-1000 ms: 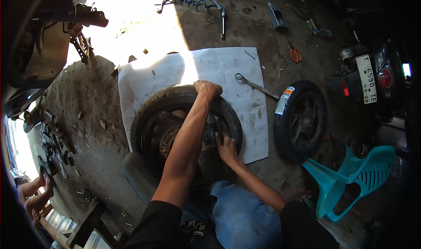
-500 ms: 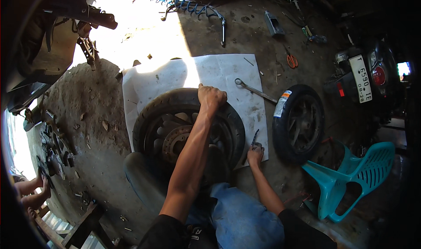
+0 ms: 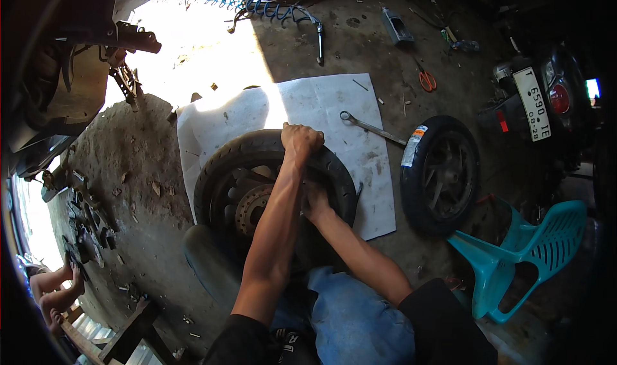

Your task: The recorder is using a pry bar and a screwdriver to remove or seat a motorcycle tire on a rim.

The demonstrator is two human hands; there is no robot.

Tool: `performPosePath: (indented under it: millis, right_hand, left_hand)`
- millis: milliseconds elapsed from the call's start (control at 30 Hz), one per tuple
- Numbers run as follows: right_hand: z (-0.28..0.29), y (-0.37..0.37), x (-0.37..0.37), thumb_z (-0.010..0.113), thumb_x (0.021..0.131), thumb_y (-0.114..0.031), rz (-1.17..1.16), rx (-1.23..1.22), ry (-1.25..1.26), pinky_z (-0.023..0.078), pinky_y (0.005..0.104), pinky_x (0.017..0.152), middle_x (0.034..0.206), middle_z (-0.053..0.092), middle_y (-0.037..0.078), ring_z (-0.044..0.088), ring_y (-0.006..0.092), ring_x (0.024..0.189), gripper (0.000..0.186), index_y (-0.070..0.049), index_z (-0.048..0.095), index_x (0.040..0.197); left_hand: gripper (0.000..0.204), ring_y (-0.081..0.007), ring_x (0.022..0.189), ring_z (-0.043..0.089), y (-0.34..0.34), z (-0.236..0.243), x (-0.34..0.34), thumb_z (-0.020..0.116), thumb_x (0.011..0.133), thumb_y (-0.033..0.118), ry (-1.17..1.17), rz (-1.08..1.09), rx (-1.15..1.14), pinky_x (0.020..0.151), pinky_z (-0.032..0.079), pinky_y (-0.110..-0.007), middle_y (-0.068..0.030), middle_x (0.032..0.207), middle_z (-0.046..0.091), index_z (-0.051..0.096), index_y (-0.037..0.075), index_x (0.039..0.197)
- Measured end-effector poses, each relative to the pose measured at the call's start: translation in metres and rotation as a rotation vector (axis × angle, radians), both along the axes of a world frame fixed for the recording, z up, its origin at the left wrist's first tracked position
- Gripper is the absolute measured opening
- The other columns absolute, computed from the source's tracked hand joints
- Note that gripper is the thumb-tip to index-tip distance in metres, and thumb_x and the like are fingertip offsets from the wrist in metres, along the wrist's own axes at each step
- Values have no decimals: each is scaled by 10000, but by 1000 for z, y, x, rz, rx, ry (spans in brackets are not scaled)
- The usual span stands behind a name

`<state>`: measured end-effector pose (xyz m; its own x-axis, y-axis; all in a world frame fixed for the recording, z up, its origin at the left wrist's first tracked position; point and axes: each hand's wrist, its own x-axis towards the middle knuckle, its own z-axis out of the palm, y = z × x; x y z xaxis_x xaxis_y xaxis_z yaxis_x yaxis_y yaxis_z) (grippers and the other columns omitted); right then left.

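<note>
My left hand is closed over the upper right of a worn tyre on a spoked wheel with a brake disc. The wheel lies on a dirty white sheet, partly resting against my leg. My right hand reaches inside the wheel's right side, under my left wrist; its fingers are shadowed and partly hidden. A thin dark tool lies just right of the tyre. A combination wrench lies across the sheet's right edge, beside a second wheel with a labelled black tyre.
A teal plastic chair is at lower right, a parked motorbike at right. Motorbike parts and another person's bare legs are at left. Orange scissors and a coiled blue hose lie above.
My right hand has left the dark tool beside the tyre, where it was half a second ago, and moved left into the wheel. My left hand still holds the tyre.
</note>
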<state>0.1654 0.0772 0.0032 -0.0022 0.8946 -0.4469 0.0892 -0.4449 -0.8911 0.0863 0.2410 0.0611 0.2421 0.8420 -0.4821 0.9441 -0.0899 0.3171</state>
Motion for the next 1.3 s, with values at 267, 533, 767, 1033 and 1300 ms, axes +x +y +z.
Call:
performPosePath:
  millis: [267, 533, 767, 1033, 1300]
  right_hand:
    - [39, -15, 9, 587, 966, -107, -385, -418, 501, 545, 324, 770, 1026, 695, 67, 675, 186, 918, 238, -32, 678, 1172]
    - [59, -145, 172, 647, 1007, -231, 3, -290, -194, 574, 331, 644, 961, 733, 132, 745, 236, 794, 322, 29, 657, 1196]
    - [-9, -124, 214, 653, 999, -157, -296, -239, -136, 597, 362, 591, 979, 695, 151, 743, 300, 762, 438, 61, 488, 1342]
    - [96, -77, 119, 649, 985, -63, -412, -109, 48, 576, 323, 579, 1071, 658, 201, 674, 211, 656, 565, -29, 355, 1466]
    - [88, -73, 96, 661, 990, -140, -409, -278, 22, 541, 281, 568, 1036, 678, 111, 637, 146, 661, 277, 36, 667, 1204]
  left_hand:
    - [462, -307, 1008, 732, -15, 0, 1, 435, 942, 352, -39, 46, 162, 1097, 400, -510, -178, 1024, 764, 809, 84, 902]
    - [416, -300, 991, 732, -27, 1, -1, 471, 926, 322, -40, 8, 254, 1080, 411, -509, -168, 985, 769, 808, 82, 891]
    - [324, -257, 982, 741, -16, -2, 0, 532, 921, 326, 0, 11, 168, 1139, 352, -460, -105, 976, 785, 825, 193, 881]
    - [415, -321, 1007, 720, 0, -15, -5, 482, 948, 347, -67, 57, 81, 1044, 424, -461, -154, 1019, 763, 800, 82, 965]
    - [304, -410, 1092, 588, -140, 25, -64, 656, 909, 175, -445, 480, 414, 968, 473, -504, -220, 1129, 651, 668, -13, 1148]
